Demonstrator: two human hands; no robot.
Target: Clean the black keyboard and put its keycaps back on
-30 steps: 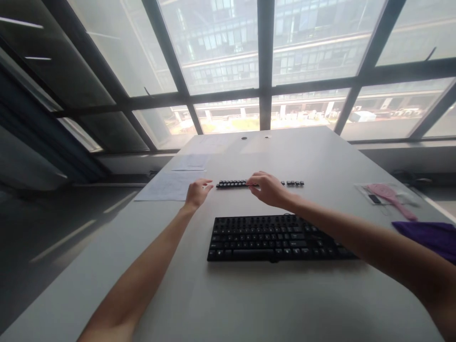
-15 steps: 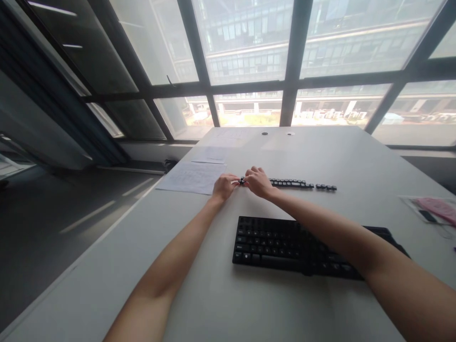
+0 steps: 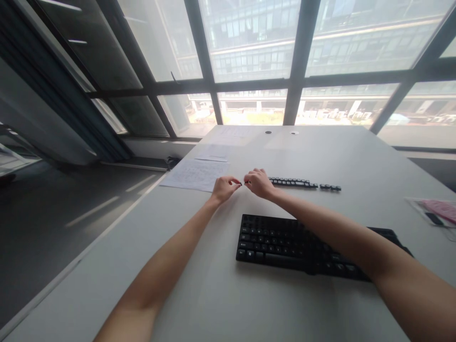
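My left hand (image 3: 224, 188) is closed in a pinch, with a small black keycap (image 3: 240, 184) at its fingertips. Just right of it, my right hand (image 3: 259, 183) has its fingers curled down at the left end of a row of loose black keycaps (image 3: 294, 182). A dark bit shows at its fingertips, too small to make out. The hand hides part of the row. Nearer to me lies a black keyboard (image 3: 274, 242), its top rows without keycaps; my right forearm crosses over its right part.
Sheets of paper (image 3: 194, 175) lie on the white table (image 3: 199, 294) left of my hands. A short group of keycaps (image 3: 330, 187) continues the row to the right. At the right edge is a clear bag (image 3: 415, 205) with something pink (image 3: 440, 209). Windows (image 3: 249, 42) stand behind the table.
My left hand has drawn slightly away to the left, and a small gap shows between the two hands' fingertips. The whole view has shifted a little.
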